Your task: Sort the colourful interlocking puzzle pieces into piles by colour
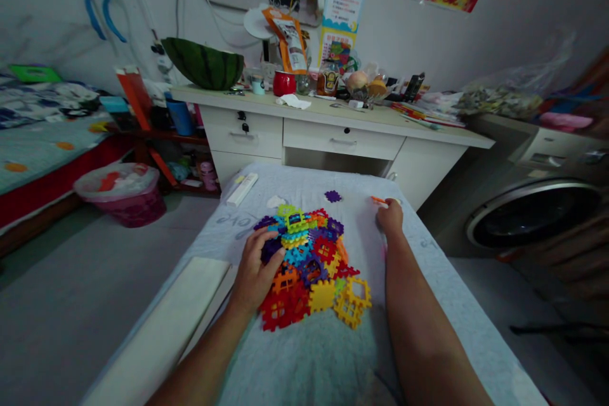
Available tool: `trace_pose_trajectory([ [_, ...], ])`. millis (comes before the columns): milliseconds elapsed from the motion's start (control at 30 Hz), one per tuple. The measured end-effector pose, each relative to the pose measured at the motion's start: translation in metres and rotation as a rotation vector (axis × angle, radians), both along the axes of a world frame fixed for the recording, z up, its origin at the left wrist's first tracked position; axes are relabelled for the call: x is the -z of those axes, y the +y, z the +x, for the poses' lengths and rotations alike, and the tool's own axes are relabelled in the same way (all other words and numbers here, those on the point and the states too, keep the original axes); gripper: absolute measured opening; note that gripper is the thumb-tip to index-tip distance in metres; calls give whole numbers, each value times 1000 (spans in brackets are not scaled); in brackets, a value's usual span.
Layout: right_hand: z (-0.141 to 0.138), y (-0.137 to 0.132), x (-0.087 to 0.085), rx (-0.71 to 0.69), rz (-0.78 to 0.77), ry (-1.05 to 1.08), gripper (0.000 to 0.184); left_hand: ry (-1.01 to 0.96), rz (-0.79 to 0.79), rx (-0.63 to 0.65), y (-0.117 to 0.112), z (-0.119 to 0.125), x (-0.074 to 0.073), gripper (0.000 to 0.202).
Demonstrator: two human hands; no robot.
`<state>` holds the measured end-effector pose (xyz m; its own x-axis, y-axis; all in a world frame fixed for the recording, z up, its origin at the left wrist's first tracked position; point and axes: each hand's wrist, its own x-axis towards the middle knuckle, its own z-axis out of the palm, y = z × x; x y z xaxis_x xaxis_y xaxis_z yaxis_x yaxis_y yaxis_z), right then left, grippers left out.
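Note:
A pile of colourful plastic interlocking building pieces [295,256] lies on the cloth-covered table, in red, yellow, orange, blue, purple and green. Several are square with window-like openings. My left hand [254,269] rests against the pile's left side, thumb and fingers apart over dark purple pieces; part of its fingertips is hidden. To the right of the pile, my right hand [391,218] is closed on an orange building piece [379,200], seen edge-on near the far right part of the table. One purple toothed piece [333,196] lies alone beyond the pile.
A long white box [243,189] lies at the table's far left, and a pale board [190,311] along its left edge. Behind stands a white desk [337,120] with a cut watermelon [204,63] and clutter. A washing machine [528,184] is right, a pink bin [126,193] left.

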<state>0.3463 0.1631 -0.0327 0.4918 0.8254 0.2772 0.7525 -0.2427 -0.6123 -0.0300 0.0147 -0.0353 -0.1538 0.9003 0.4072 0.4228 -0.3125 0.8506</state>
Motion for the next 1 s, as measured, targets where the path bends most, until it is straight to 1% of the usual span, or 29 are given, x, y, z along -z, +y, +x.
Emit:
trace_pose_trajectory([
  [67,-6,-4,-3,103,-64,-60,44,-2,-2,2,0,0,0,31],
  [100,-10,-6,-5,116,-95,-73,44,-4,-5,5,0,0,0,31],
  [267,-22,-9,-6,-21,-238,-136,41,4,-7,15,0,1,0,32],
  [400,-24,-8,-4,-136,-275,-187,44,22,-4,14,-1,0,1,32],
  [467,-25,-8,-5,-160,-289,-209,48,28,-11,16,-1,0,1,32],
  [533,-27,-8,-8,-136,-286,-218,48,30,-14,16,-1,0,1,32],
  [633,-28,-9,-13,-15,-254,-225,43,33,-11,17,-1,0,0,33],
  [700,-29,-9,-16,37,-261,-226,39,38,-12,20,-1,1,-1,33],
  [833,-29,-9,-17,7,-338,-214,38,47,-16,25,-1,1,-1,32],
  [1000,-28,-7,-13,-57,-362,-239,46,39,-24,26,-1,0,0,32],
])
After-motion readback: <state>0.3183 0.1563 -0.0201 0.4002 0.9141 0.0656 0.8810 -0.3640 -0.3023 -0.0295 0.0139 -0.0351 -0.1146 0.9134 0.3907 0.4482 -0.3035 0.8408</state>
